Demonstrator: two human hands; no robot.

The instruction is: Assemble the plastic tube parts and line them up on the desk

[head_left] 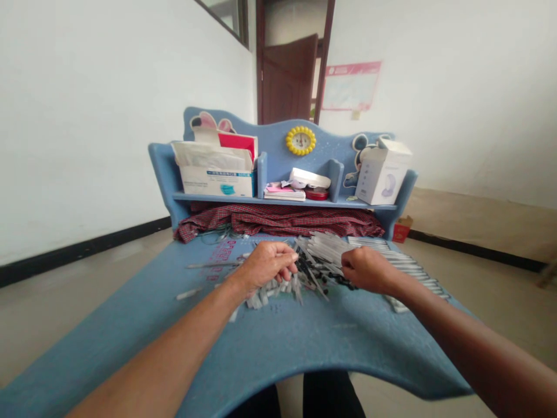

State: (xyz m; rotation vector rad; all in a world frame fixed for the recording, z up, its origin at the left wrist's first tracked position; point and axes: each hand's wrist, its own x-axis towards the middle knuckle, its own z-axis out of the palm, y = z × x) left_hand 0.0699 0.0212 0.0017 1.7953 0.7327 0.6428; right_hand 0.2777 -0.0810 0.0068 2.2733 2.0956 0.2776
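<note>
Over the middle of the blue desk (304, 342), my left hand (270, 268) has its fingers pinched together at the pile; whatever lies between them is too small to make out. My right hand (365, 268) is curled closed at the right side of the pile, beside some black pieces (342, 281), and its contents are hidden. Short clear plastic pieces (261, 295) lie loose beneath my left hand. Long clear tubes (326, 247) are heaped between and behind both hands. A row of pens or tubes (409, 264) lies side by side at the right.
A raised shelf (243, 201) at the back holds a mask box (217, 179), a white box (383, 174) and small items. Checked cloth (282, 222) is bunched beneath it. One clear piece (189, 294) lies apart at the left. The desk's front edge curves inward.
</note>
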